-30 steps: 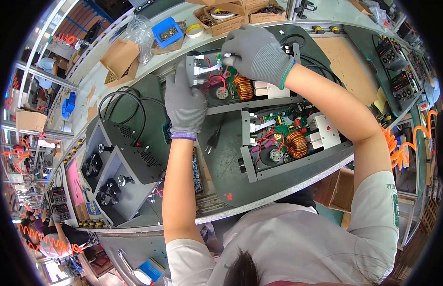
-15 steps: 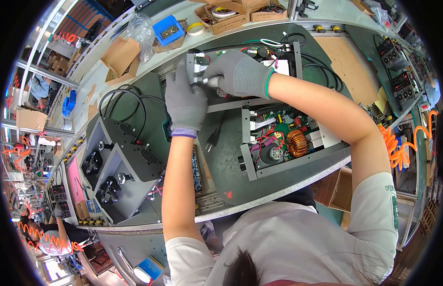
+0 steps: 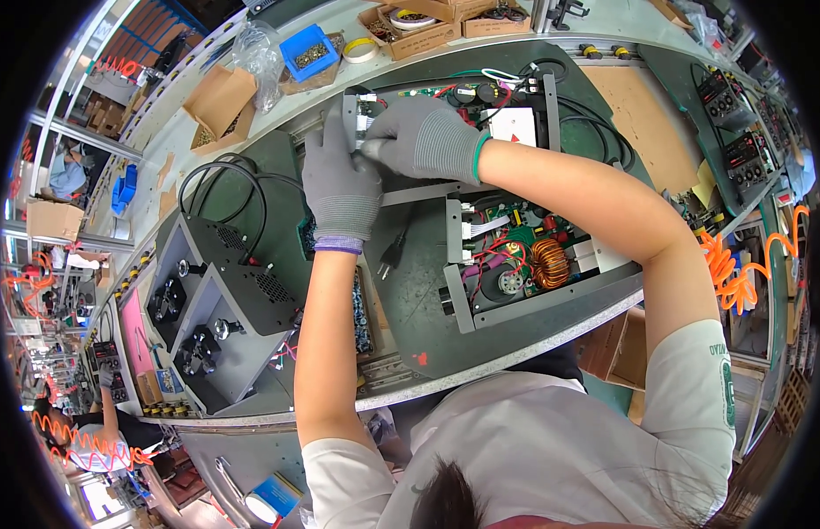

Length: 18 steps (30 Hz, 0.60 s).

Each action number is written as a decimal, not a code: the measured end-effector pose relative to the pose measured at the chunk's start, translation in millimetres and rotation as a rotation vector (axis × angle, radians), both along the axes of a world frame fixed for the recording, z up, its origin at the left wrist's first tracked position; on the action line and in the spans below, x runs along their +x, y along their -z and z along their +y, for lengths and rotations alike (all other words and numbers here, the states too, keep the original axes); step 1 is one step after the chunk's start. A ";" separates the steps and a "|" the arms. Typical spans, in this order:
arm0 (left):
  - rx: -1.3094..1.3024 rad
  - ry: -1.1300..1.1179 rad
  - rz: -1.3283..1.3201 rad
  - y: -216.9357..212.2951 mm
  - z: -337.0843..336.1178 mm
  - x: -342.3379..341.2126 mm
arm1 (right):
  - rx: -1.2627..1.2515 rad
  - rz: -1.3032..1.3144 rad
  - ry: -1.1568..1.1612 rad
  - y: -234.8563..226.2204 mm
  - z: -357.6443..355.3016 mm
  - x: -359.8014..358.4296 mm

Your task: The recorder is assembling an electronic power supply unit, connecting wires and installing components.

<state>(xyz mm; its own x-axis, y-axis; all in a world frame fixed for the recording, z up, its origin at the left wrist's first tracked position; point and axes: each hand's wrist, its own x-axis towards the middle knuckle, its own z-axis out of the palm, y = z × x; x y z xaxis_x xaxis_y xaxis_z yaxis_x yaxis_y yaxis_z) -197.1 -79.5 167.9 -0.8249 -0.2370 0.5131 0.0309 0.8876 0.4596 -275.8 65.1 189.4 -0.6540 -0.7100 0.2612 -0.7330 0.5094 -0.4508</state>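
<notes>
At the left end of the far open metal chassis (image 3: 552, 110), both my grey-gloved hands are close together. My left hand (image 3: 341, 181) is closed around the chassis's end panel, fingers on its outer side and thumb inward. Over the inside of that panel, my right hand (image 3: 423, 137) has its fingers bent in a pinch beside the left thumb; whatever they grip is hidden. White connectors and part of a green circuit board show around the gloves. Nearer to me sits a second open chassis (image 3: 551, 300) with a copper-wound coil (image 3: 549, 263) and red wires.
Two dark metal housings (image 3: 242, 282) with a coiled black cable stand at the left. A power plug (image 3: 392, 254) lies between chassis and housings. Along the back are a blue bin (image 3: 309, 55) of small parts, a tape roll (image 3: 360, 50) and cardboard boxes (image 3: 220, 101).
My right hand has shifted slightly left, closer to my left thumb and the end panel. The pinched fingertips that showed before are now more covered. My left hand stays nearly in place.
</notes>
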 end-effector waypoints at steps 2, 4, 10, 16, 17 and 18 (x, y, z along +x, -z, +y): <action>-0.008 0.007 0.003 1.6 -2.2 0.4 | -0.063 0.073 0.010 -0.8 -3.8 1.6; -0.022 0.015 0.015 3.3 -2.6 -0.9 | 0.008 -0.131 0.014 -5.4 -1.7 3.0; -0.022 0.011 0.025 3.6 1.5 -0.7 | -0.104 0.042 -0.004 9.0 -8.8 0.7; 0.039 -0.037 -0.056 5.0 3.1 -1.2 | -0.052 0.049 -0.059 -39.1 48.8 10.2; 0.041 -0.040 -0.072 6.0 2.2 -2.2 | -0.140 0.059 -0.058 -43.8 65.9 6.7; 0.039 -0.057 -0.069 0.4 1.6 0.6 | -0.234 0.072 -0.066 -52.7 83.9 5.3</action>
<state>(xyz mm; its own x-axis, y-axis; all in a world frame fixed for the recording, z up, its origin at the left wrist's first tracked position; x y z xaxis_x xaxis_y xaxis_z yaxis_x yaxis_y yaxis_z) -196.5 -77.9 167.5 -0.8426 -0.3033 0.4450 -0.0522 0.8684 0.4931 -270.5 149.0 242.0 -0.5818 -0.6657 0.4673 -0.7958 0.3471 -0.4963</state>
